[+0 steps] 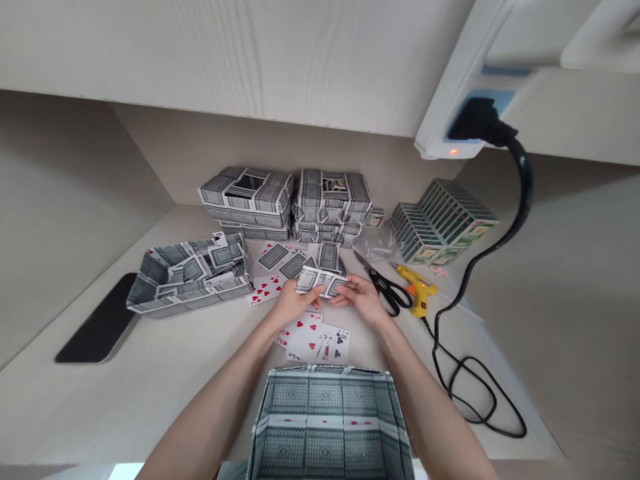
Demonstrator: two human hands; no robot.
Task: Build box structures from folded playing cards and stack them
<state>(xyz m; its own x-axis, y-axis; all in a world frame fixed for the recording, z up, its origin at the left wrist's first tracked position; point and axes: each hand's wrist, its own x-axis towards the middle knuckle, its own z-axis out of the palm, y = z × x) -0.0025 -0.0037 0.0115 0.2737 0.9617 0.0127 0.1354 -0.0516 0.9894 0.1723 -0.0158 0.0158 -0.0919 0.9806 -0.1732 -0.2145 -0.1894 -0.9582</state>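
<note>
Between my two hands is a small strip of folded playing cards (321,281), patterned backs showing. My left hand (296,299) pinches its left end, thumb in front. The fingers of my right hand (361,297) close on its right end. Loose playing cards lie around it: a face-up heart card (265,289) to the left, several face-up cards (306,335) nearer me, and face-down cards (293,265) behind. A large open box made of cards (325,421) stands close to me, between my forearms.
Left are a card-built tray (190,308) holding cards and a black phone (100,327). Card-built boxes (250,193) stack at the back. Right are black scissors (387,290), a yellow glue gun (420,287), its looping cord (465,400) and standing card stacks (450,220). A power strip (465,120) hangs above.
</note>
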